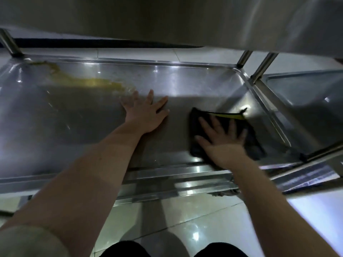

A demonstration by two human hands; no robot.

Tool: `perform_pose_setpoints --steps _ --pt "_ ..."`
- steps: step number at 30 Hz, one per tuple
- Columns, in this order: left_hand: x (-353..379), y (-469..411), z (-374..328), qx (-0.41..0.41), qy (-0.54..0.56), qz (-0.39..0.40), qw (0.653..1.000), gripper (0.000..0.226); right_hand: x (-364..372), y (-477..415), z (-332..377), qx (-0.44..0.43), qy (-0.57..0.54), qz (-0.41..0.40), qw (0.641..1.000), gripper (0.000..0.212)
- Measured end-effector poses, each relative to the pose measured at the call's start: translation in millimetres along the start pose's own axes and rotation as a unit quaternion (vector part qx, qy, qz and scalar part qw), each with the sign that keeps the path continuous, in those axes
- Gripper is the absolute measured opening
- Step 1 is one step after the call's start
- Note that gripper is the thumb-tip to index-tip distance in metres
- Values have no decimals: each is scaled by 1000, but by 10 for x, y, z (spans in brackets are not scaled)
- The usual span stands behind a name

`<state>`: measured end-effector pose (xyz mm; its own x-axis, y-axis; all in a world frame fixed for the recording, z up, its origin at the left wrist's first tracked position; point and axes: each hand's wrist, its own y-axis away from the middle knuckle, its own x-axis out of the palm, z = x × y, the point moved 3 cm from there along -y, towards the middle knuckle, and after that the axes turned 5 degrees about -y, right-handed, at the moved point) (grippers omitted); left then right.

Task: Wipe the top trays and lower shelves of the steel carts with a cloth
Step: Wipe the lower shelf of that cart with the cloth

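Note:
The lower shelf (194,84) of a steel cart fills the view, a shallow tray with a raised rim. A yellowish smear (89,81) runs across its far left part. My left hand (146,114) rests flat on the shelf's middle, fingers spread, just right of the smear's end. My right hand (222,138) presses flat on a dark cloth (254,143) with a yellow edge, near the shelf's front right corner. The underside of the cart's top tray (167,17) hangs overhead.
Steel legs stand at the far left (10,43) and far right (245,58). A second cart's lower shelf (306,101) adjoins on the right, with its own leg (263,66). Glossy floor tiles (194,225) lie in front; my knees show at the bottom edge.

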<state>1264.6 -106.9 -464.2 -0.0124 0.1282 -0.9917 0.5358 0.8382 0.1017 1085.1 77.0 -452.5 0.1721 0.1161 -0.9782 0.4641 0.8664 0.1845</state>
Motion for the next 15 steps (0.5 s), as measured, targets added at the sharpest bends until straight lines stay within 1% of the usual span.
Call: perform_pose_setpoints --steps 2,3,4,5,6,8,9,10,12,15 --pt "-93 52 68 12 121 -39 992 48 129 144 812 -64 -2 -16 998 66" --pt "-175 99 129 16 196 -72 978 47 186 240 1185 -91 -8 -8 996 67" --pt "-261 157 206 19 243 -106 964 48 232 335 1504 -116 -16 9 993 67" --pt "-336 224 279 21 247 -128 960 48 261 411 1747 -139 -23 25 990 66" --pt "-380 288 337 23 221 -128 967 49 268 460 1884 -153 -37 43 987 64" --pt "-405 418 379 13 133 -80 988 51 191 401 1869 -147 -91 60 983 57" --pt "-374 501 339 3 96 -53 994 52 118 315 1733 -124 -113 44 985 54" --pt "-330 593 266 -4 75 -36 997 52 29 198 1533 -96 -123 18 988 51" --pt "-219 812 67 -4 70 -19 997 51 -115 -76 1081 -46 -149 -25 987 50" --pt "-37 1083 -113 -11 23 -4 1000 65 -83 -318 741 -38 -172 1 984 49"
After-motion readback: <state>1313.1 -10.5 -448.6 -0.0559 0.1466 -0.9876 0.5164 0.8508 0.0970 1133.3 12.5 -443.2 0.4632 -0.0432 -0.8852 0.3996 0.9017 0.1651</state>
